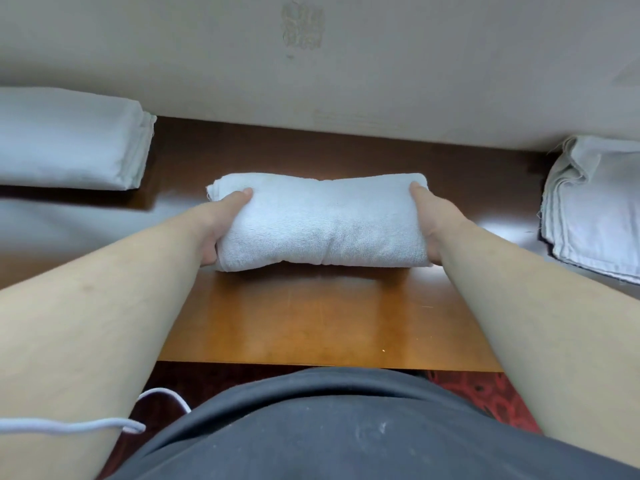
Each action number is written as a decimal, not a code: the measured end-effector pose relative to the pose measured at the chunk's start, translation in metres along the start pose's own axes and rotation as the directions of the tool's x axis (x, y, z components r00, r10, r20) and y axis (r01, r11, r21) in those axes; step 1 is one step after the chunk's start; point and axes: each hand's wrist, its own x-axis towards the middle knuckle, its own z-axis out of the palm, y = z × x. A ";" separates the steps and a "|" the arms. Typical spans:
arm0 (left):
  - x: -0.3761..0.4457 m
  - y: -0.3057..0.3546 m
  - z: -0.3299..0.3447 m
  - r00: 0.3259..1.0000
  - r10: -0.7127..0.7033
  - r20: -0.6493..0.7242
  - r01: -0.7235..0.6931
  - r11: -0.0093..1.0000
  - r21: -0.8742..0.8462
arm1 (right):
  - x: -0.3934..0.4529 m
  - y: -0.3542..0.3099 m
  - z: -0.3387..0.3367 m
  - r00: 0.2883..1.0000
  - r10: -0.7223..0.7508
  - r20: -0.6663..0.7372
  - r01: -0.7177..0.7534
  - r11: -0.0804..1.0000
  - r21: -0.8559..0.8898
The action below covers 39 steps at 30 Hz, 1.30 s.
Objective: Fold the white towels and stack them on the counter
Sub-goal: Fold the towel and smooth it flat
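A folded white towel (pixel 323 223) lies across the middle of the brown wooden counter (pixel 322 327), bulging at both ends and pinched in the centre. My left hand (pixel 221 223) grips its left end, thumb on top and fingers tucked under. My right hand (pixel 427 223) grips its right end the same way. A neat stack of folded white towels (pixel 69 140) sits at the far left of the counter. At the right edge lies a looser pile of white towels (pixel 595 206) with rumpled edges.
A beige wall (pixel 311 64) rises directly behind the counter. The counter's front edge runs just ahead of my dark grey shirt (pixel 346 427). A white cord (pixel 86 426) crosses my left forearm. Red patterned carpet (pixel 485 396) shows below the counter.
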 end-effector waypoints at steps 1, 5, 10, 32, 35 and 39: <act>-0.007 -0.002 -0.006 1.000 0.007 0.004 -0.007 1.000 -0.021 | -0.008 -0.004 -0.001 1.000 -0.015 0.006 0.014 1.000 0.020; -0.046 0.000 -0.042 0.996 0.086 -0.026 -0.088 0.993 -0.074 | -0.050 -0.022 0.005 0.994 -0.090 0.063 0.084 0.992 0.093; -0.113 0.010 -0.108 0.977 0.185 -0.101 -0.196 0.974 -0.111 | -0.121 -0.041 0.038 0.969 -0.202 0.143 0.179 0.971 0.158; -0.235 0.116 -0.297 0.883 0.328 -0.336 -0.357 0.934 -0.026 | -0.252 -0.161 0.184 0.879 -0.273 0.391 0.223 0.960 0.170; -0.232 0.132 -0.312 0.872 0.314 -0.376 -0.351 0.936 -0.034 | -0.255 -0.182 0.208 0.869 -0.282 0.406 0.230 0.958 0.174; -0.222 0.149 -0.334 0.856 0.314 -0.410 -0.348 0.937 -0.011 | -0.251 -0.205 0.240 0.856 -0.314 0.410 0.266 0.949 0.171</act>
